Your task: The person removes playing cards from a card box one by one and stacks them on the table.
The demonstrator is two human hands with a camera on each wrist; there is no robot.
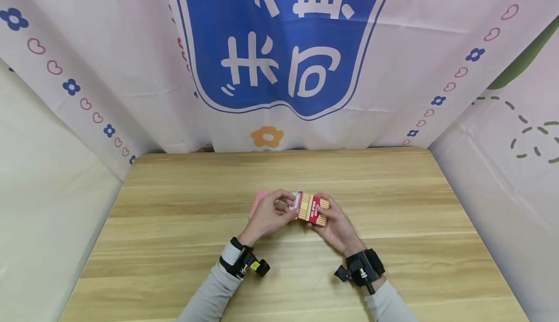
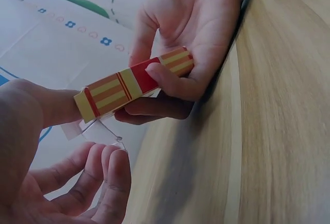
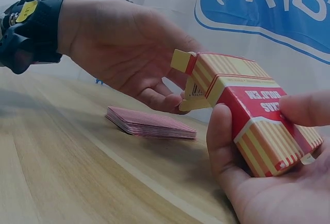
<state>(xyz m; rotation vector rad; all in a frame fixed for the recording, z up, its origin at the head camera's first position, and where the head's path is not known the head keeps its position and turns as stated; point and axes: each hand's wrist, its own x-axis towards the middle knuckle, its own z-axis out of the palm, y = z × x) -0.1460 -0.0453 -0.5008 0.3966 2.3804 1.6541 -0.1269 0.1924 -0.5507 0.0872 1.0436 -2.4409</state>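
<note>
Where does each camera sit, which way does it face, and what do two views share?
Head: on the head, looking forward and down at the table, box, left hand and right hand; both forearms show.
Left wrist: on that wrist, looking past the left hand at the box and right hand.
Right wrist: on that wrist, looking past the right hand at the box, cards and left hand.
Head and right wrist share the cards.

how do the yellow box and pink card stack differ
The box is yellow and orange with red; the stack is pink. The right hand holds the box; the stack lies on the table. The box's flaps stand open; the stack has none. Both are rectangular.
</note>
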